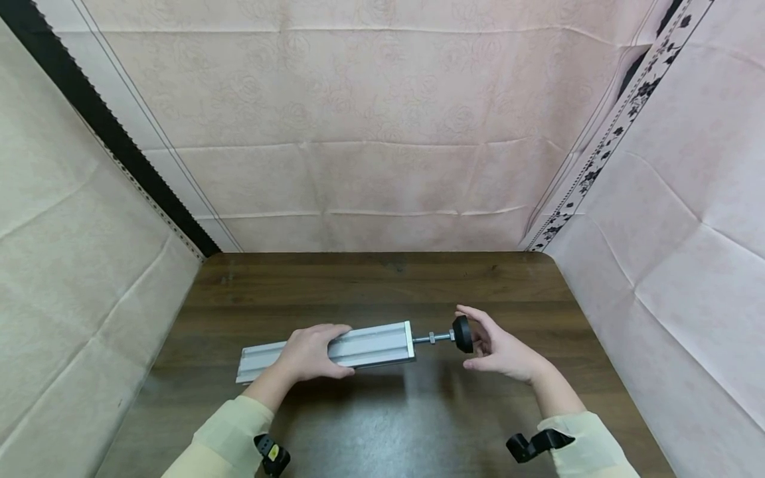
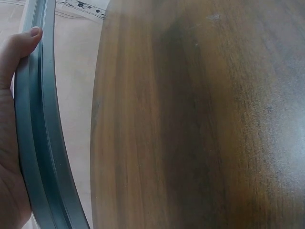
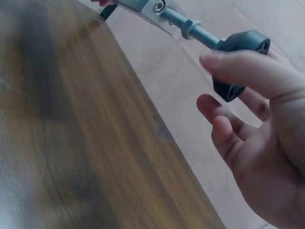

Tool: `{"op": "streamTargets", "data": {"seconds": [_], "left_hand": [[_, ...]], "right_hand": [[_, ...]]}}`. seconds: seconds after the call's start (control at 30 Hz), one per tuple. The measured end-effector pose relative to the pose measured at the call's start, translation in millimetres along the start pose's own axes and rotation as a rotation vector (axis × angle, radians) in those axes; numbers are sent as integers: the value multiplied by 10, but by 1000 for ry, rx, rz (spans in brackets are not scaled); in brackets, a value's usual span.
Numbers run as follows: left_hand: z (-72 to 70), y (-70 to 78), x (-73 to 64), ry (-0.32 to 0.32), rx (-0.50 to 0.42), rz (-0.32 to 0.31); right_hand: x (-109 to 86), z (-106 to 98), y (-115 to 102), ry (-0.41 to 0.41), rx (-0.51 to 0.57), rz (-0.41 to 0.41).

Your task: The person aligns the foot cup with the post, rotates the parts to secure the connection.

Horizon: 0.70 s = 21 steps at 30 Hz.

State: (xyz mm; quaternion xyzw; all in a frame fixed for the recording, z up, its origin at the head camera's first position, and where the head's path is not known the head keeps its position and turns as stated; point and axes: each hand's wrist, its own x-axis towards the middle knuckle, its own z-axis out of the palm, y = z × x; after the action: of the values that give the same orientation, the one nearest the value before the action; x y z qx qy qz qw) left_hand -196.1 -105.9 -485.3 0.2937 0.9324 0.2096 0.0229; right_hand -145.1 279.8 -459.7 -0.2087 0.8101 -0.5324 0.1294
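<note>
A silvery aluminium profile (image 1: 376, 345) is held off the wooden table, its grooved faces showing. My left hand (image 1: 313, 352) grips it around the middle, thumb on the near side. In the left wrist view the thumb lies along the grooved profile (image 2: 43, 105). From the profile's right end plate sticks a threaded rod (image 1: 439, 337) with a nut (image 3: 189, 28) on it. A black levelling foot (image 1: 462, 334) caps the rod. My right hand (image 1: 502, 348) is spread around this foot, thumb and fingers apart; whether any fingertip touches it is unclear.
The brown wooden table (image 1: 382, 279) lies below both hands. Pale patterned cloth (image 1: 370, 133) hangs behind it, with more cloth at both sides. A black strap mount (image 1: 538, 443) sits at the right wrist, another camera mount (image 1: 271, 455) at the left.
</note>
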Motion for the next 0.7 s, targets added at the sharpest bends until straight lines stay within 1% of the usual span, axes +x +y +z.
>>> {"op": "streamTargets", "data": {"seconds": [0.13, 0.2, 0.47, 0.7], "left_hand": [[-5, -1, -1, -3, -3, 0], [-11, 6, -5, -4, -10, 0], [0, 12, -11, -8, -13, -2], [12, 9, -17, 0, -5, 11]], "right_hand": [[3, 8, -33, 14, -31, 53], [8, 5, -41, 24, -31, 64], [16, -14, -25, 16, 56, 40], [31, -9, 15, 54, 40, 16]]}}
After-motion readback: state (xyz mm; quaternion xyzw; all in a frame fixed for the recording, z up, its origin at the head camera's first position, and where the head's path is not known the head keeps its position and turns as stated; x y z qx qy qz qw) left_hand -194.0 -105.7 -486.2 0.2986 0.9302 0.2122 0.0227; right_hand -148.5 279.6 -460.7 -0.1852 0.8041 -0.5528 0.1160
